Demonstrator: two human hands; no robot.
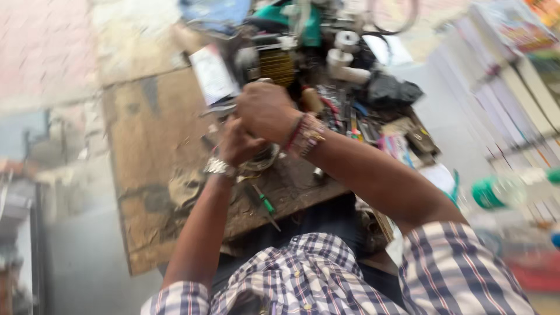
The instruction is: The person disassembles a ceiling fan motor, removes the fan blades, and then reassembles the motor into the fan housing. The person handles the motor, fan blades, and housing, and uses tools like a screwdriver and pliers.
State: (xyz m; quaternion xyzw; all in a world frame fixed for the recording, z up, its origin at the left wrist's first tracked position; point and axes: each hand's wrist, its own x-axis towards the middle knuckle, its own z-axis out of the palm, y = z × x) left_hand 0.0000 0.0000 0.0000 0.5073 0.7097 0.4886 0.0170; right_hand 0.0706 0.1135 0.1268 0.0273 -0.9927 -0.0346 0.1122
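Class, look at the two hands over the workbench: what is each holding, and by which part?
It cannot be told: the left hand and right hand are closed together, blurred, hiding whatever is between them.

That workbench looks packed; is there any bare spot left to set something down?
Yes: the left part of the worn wooden bench top is mostly bare, from its left edge to the left hand. A green-handled screwdriver lies near the front edge. Beyond the right hand, tools and tape rolls crowd the surface.
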